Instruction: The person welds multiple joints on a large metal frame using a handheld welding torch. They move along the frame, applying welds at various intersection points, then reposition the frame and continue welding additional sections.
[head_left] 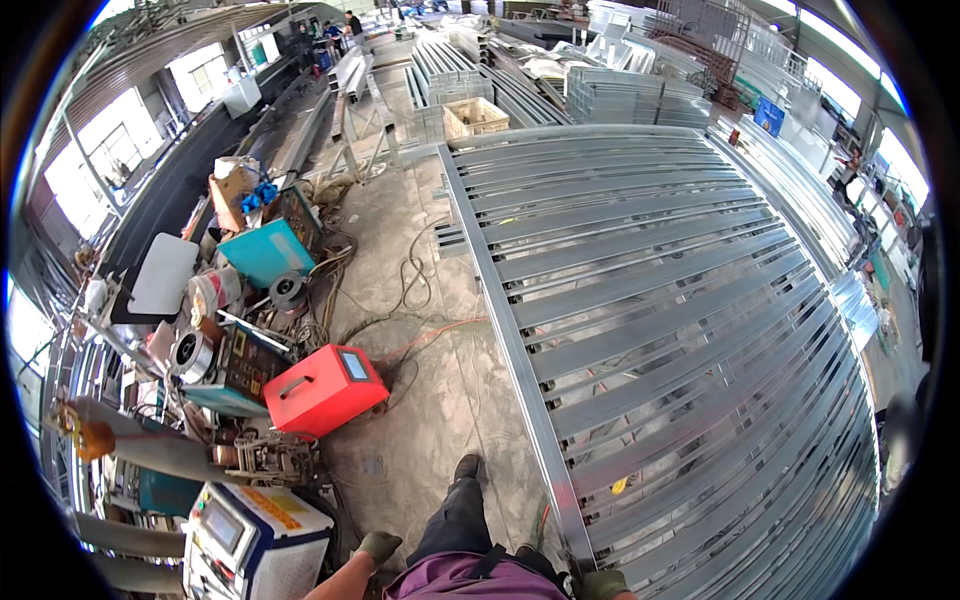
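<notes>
My left hand (380,546), in a dark greenish work glove, hangs at my left side above the concrete floor. Its fingers look curled together, and nothing shows in them. At the lower edge my right hand (605,585), also gloved, is beside the near left corner of a large slatted metal frame (535,400). Its fingers are cut off by the picture's edge, so I cannot tell whether it touches or grips the metal. The frame has long parallel silvery slats and spreads across my right. A small yellow thing (620,486) shows between the slats.
On my left stand a red machine (325,390), a white machine with a screen (255,540), teal welding units (268,252) and wire spools (192,352). Cables (415,275) lie on the floor (430,400). Ahead are a crate (475,118) and stacked metal profiles (450,70).
</notes>
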